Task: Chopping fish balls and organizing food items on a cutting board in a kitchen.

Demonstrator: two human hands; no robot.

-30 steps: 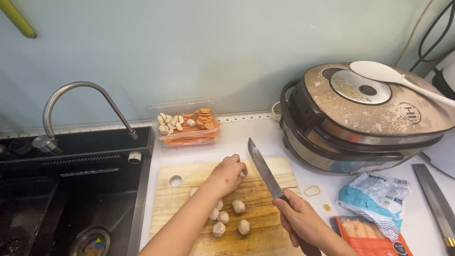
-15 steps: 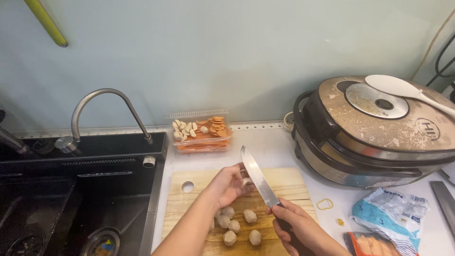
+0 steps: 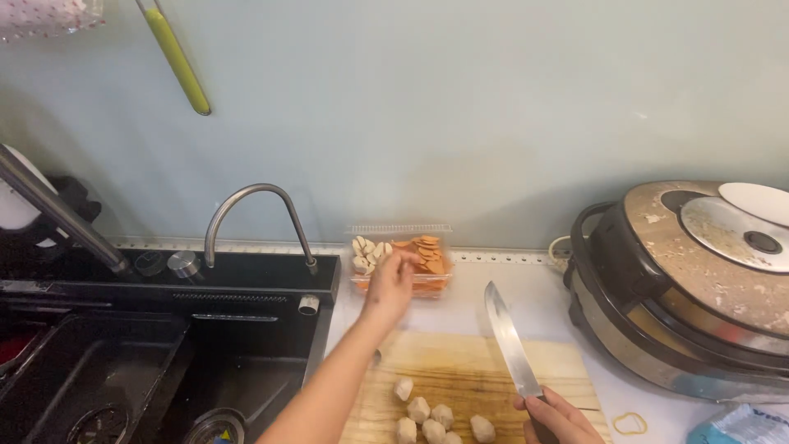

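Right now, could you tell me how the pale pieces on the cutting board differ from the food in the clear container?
The pale pieces lie loose in a cluster on the wooden cutting board; the clear container holds sorted food, white pieces left, orange slices right. The board pieces look chunky; the orange slices look flat. The left hand reaches the container, not the board.

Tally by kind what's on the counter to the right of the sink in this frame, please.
Wooden cutting board: 1
Pale balls on the board: 6 visible
Knife, in the right hand: 1
Clear tray of slices, left hand over it: 1
Cooker: 1
Rubber band: 1
Total: 11
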